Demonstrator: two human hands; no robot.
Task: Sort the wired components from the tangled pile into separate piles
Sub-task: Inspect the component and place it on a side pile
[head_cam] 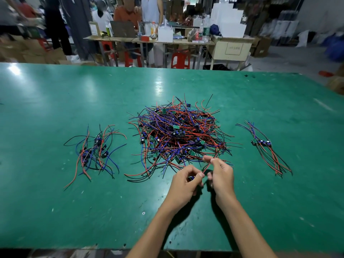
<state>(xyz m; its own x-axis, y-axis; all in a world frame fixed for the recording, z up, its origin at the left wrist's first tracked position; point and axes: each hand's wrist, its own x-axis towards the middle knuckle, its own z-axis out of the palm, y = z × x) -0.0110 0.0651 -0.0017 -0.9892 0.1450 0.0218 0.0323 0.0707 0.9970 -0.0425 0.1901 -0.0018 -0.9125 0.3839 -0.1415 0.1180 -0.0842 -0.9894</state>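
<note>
Hands at lower centre: left hand point(186, 180) pinches small component point(191, 177), fingers curled; right hand point(221, 175) pinches its red wire point(209, 164). Tangled pile point(178, 135) centre frame; sorted piles at left point(95, 151) & right point(266, 146) on green table point(55, 211)

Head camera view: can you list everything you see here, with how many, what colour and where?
Table: one, green, filling the foreground.
Tangled pile: one, red, blue and black wires with small green boards, table centre.
Left pile: one, loose, same wire colours, left of the tangle.
Right pile: one, wires laid roughly parallel, right of the tangle.
Wired component: one, in hand, its red wire running up between the hands.
Red stools: several, under the far benches.
People: a few, blurred, background.
Left hand: grips the component.
Right hand: pinches the red wire.
</note>
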